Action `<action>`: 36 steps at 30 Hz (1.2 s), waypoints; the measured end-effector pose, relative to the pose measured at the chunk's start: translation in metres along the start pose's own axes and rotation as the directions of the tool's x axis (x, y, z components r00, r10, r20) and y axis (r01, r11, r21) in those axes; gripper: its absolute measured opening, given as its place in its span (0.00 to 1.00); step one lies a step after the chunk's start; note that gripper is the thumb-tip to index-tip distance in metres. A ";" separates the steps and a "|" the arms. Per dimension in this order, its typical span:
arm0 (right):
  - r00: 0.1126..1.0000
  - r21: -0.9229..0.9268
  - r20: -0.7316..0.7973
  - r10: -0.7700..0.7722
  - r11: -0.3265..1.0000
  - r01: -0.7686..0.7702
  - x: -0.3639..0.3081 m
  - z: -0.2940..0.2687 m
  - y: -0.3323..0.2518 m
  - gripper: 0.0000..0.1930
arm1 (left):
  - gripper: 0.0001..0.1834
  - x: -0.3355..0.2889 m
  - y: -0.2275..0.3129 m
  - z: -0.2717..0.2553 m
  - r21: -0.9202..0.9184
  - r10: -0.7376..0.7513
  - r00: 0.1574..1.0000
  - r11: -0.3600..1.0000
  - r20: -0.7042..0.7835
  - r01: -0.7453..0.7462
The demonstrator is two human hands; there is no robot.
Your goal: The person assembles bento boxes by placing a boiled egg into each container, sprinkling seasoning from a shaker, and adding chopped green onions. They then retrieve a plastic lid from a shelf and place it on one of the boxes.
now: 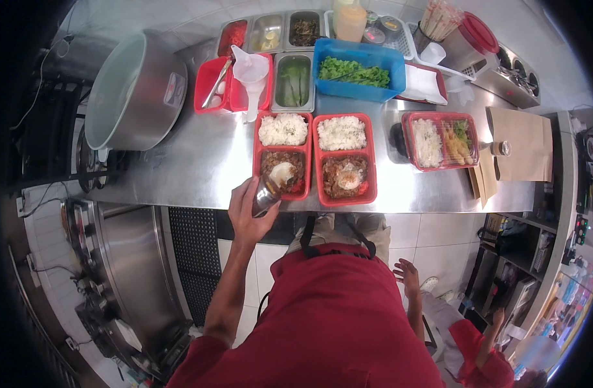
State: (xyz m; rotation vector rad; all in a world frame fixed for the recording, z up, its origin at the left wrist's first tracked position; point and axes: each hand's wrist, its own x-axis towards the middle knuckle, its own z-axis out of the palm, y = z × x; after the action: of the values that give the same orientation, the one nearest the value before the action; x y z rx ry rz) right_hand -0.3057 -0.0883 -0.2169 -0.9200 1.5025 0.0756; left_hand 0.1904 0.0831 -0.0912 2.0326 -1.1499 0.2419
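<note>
My left hand (246,213) is closed around a small seasoning shaker (266,198), tilted over the lower compartment of the left red meal box (257,152). That box holds white rice (283,130) above, and browned meat with a pale egg (283,174) below. Right beside it stands a second red meal box (372,168) with rice, meat, a fried egg (349,178) and some red garnish. My right hand (408,277) hangs below the counter edge, fingers apart, holding nothing.
Farther right on the steel counter (206,171) sits a lidded meal box (439,167) beside brown paper bags (519,143). Behind are a blue lettuce tub (335,48), steel pans and a red egg bin (206,76). A large pot (138,97) stands left; another person (477,349) is at lower right.
</note>
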 end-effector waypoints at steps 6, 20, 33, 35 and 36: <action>0.999 -0.009 -0.032 -0.018 1.000 0.018 0.000 -0.006 0.002 0.23 | 0.39 0.016 -0.006 0.008 -0.014 0.028 1.000 1.000 -0.007 -0.028; 1.000 0.041 -0.022 0.012 0.999 -0.011 -0.007 0.000 0.020 0.21 | 0.39 0.010 -0.021 -0.002 -0.056 -0.008 0.997 0.998 -0.071 0.004; 0.999 0.002 -0.021 -0.025 1.000 0.025 0.004 -0.008 -0.003 0.23 | 0.39 0.021 -0.041 -0.002 -0.025 -0.063 0.998 0.998 -0.023 0.063; 1.000 -0.014 -0.010 -0.018 1.000 0.018 0.005 -0.007 -0.006 0.23 | 0.39 0.011 -0.041 -0.008 -0.034 -0.057 0.998 0.998 0.020 0.058; 1.000 -0.021 -0.009 -0.018 1.000 0.018 0.005 -0.007 -0.007 0.23 | 0.39 0.006 -0.039 -0.011 -0.022 -0.024 0.999 0.999 0.029 0.024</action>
State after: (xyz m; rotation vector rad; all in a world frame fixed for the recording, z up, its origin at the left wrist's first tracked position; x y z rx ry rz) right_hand -0.3070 -0.0992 -0.2165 -0.9515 1.5046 0.0739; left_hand 0.2270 0.0984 -0.1017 2.0354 -1.1404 0.1879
